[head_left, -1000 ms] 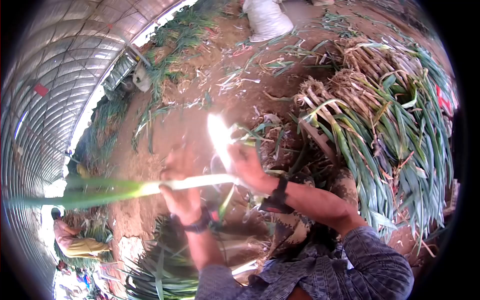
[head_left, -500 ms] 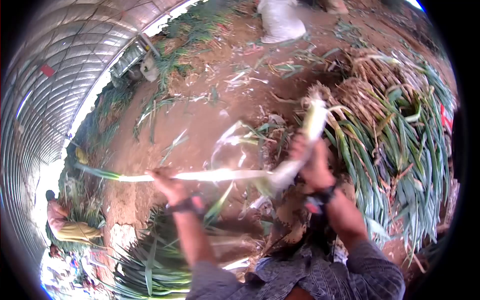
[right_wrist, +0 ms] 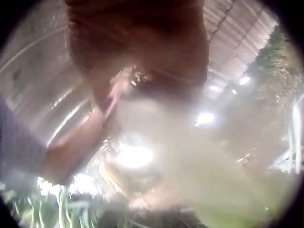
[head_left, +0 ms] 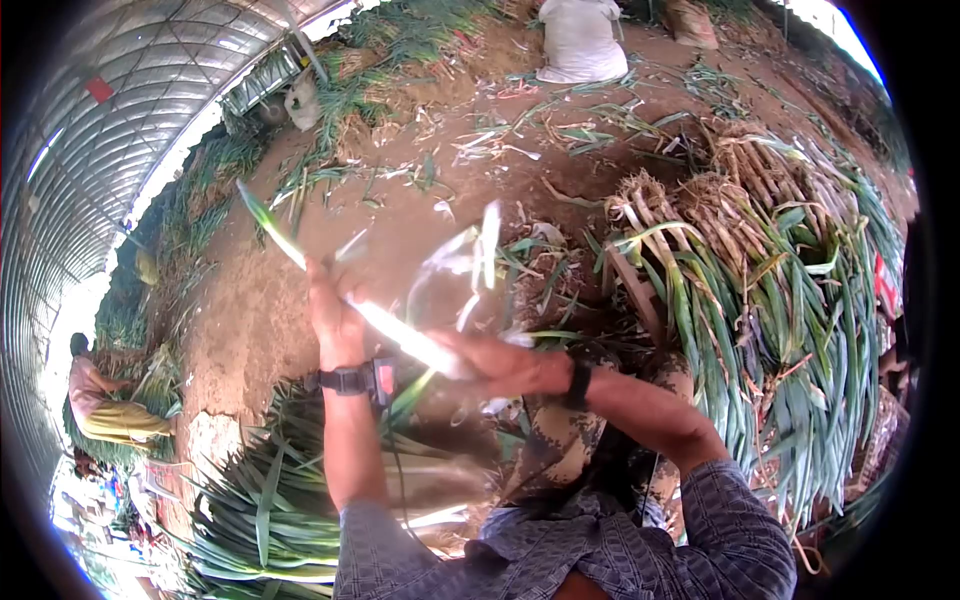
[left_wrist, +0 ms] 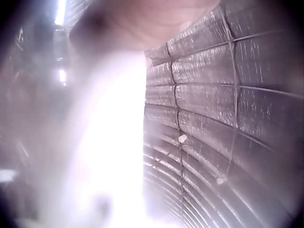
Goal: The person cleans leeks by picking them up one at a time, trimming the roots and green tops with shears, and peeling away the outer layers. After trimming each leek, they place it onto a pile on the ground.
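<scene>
A long green onion (head_left: 395,330) slants across the head view, its green tip up at the left and its white stalk shining brightly. My left hand (head_left: 335,315) grips the stalk partway along. At the lower white end is my right hand (head_left: 490,362), blurred, its fingers closed about that end. Close to the left wrist camera, the stalk (left_wrist: 111,142) is a glaring white band below the hand. In the right wrist view, a blurred pale-green shape (right_wrist: 190,156) extends from under the right hand (right_wrist: 137,52).
Rooted green onions (head_left: 750,270) lie piled at my right. Another green heap (head_left: 270,510) is at the lower left. Pale peelings (head_left: 450,255) litter the soil ahead. A white sack (head_left: 582,40) stands at the back, and a person (head_left: 105,395) bends at far left.
My right hand swung out right with a pale, rooted length, then came back left to the stalk's white end. In my left hand, the onion has turned from level to slanting.
</scene>
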Demonstrator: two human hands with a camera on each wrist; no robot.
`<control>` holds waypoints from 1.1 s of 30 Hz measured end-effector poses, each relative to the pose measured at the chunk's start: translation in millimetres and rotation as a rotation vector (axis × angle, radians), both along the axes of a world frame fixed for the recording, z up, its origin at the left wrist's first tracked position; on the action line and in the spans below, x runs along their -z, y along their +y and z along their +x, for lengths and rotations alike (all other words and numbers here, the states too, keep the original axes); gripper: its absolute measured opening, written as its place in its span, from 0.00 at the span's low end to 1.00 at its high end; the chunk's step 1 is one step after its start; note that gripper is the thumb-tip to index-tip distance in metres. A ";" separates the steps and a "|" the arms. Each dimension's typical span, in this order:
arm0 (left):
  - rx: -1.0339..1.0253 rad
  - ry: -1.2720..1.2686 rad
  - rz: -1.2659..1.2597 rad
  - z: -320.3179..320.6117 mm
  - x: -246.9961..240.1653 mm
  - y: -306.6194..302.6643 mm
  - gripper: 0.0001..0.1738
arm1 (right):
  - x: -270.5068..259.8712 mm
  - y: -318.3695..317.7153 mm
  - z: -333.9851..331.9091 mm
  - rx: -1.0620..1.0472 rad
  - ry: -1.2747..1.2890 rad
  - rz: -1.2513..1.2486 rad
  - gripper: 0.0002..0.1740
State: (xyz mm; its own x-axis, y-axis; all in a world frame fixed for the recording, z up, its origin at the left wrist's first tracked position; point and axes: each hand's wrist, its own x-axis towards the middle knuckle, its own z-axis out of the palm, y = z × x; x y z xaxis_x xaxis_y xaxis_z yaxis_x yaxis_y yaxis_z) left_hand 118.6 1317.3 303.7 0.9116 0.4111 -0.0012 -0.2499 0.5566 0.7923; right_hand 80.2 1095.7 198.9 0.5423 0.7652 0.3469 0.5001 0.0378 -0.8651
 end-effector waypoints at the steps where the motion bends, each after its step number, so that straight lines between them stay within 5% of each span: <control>1: 0.030 0.027 0.038 8.1 -0.4 1.9 0.19 | 18.6 7.7 -4.2 0.053 -0.053 0.068 0.40; 3: 0.081 0.077 0.103 22.8 7.0 11.1 0.19 | 3.7 -8.0 -17.4 0.123 -0.012 -0.128 0.32; 4: 0.023 0.111 0.146 24.9 12.5 7.4 0.19 | 22.1 0.7 -16.9 0.267 -0.145 0.153 0.23; 7: 0.117 0.078 0.036 39.7 36.6 19.0 0.18 | 37.1 -2.7 -9.2 0.336 -0.272 0.141 0.20; 10: 0.068 0.026 0.347 70.1 106.4 59.8 0.16 | -1.4 -20.8 -29.8 0.336 -0.337 -0.083 0.16; 13: -0.146 0.056 0.449 79.7 153.5 100.0 0.14 | -8.1 -41.6 -68.0 0.072 -0.396 -0.058 0.13; 16: -0.261 0.259 0.171 70.3 131.9 133.4 0.14 | 19.7 -81.0 -87.5 -0.057 -0.458 0.064 0.08; 19: -0.200 0.313 0.099 71.7 163.7 201.1 0.15 | -25.3 -103.3 -60.4 0.356 -0.233 -0.153 0.14; 20: -0.331 0.305 0.105 68.2 151.5 173.1 0.14 | -48.6 -110.7 -38.3 0.385 -0.361 -0.451 0.26; 24: -0.260 0.103 0.096 37.3 96.8 76.7 0.07 | -10.9 -50.1 -4.6 0.482 -0.410 -0.291 0.41; 25: -0.238 0.041 0.260 30.1 86.4 54.5 0.07 | 1.1 -26.1 -2.5 0.451 -0.466 -0.255 0.45; 28: -0.183 -0.112 0.529 24.5 70.1 28.0 0.10 | 20.6 13.7 -0.2 0.381 -0.382 -0.285 0.45; 30: -0.112 -0.078 0.009 8.4 20.0 -15.2 0.10 | 29.4 28.8 -0.3 0.475 -0.331 -0.293 0.35; 33: 0.004 -0.036 0.172 5.6 14.4 -22.0 0.09 | 2.2 20.9 -14.1 0.349 -0.150 -0.154 0.26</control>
